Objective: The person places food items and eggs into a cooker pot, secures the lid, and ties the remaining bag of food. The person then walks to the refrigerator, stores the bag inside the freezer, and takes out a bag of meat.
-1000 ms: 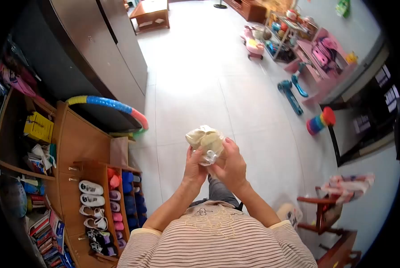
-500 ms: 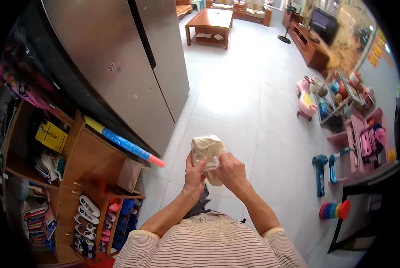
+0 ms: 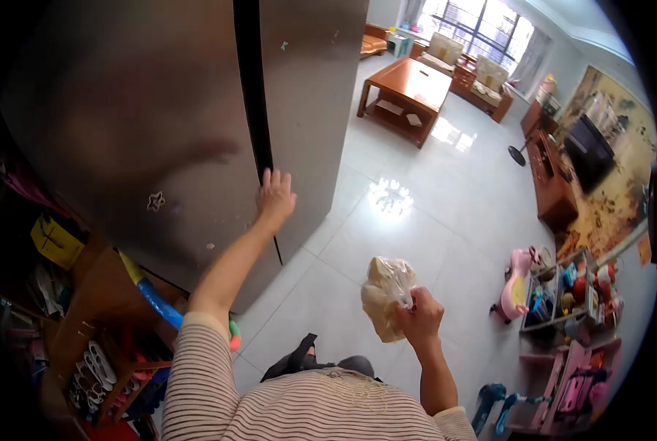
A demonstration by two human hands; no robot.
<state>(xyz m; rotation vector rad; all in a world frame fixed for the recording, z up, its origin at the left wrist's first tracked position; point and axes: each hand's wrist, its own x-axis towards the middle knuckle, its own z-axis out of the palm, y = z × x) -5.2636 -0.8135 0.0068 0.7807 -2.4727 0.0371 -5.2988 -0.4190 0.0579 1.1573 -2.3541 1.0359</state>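
In my right hand [image 3: 420, 312] the gathered neck of a clear plastic bag [image 3: 387, 298] is gripped; its fingers are closed and the bag hangs to the left. Something pale yellow fills the bag, its kind unclear. My left hand [image 3: 275, 197] reaches up to the grey refrigerator [image 3: 306, 110], fingers stretched out and touching the front beside the dark vertical groove between the doors. The doors look closed.
Left of me stand a wooden cabinet [image 3: 97, 294] with shoes [image 3: 97, 367] and a blue-yellow tube [image 3: 156, 301]. Ahead is a wooden coffee table [image 3: 409, 77]. On the right are a pink ride-on toy [image 3: 515, 287], a toy rack [image 3: 563, 294] and a teal scooter-like object [image 3: 490, 404].
My left hand has let go of the bag and moved up-left to the refrigerator. The right hand has carried the bag rightward. The view has tilted up and shifted nearer the refrigerator.
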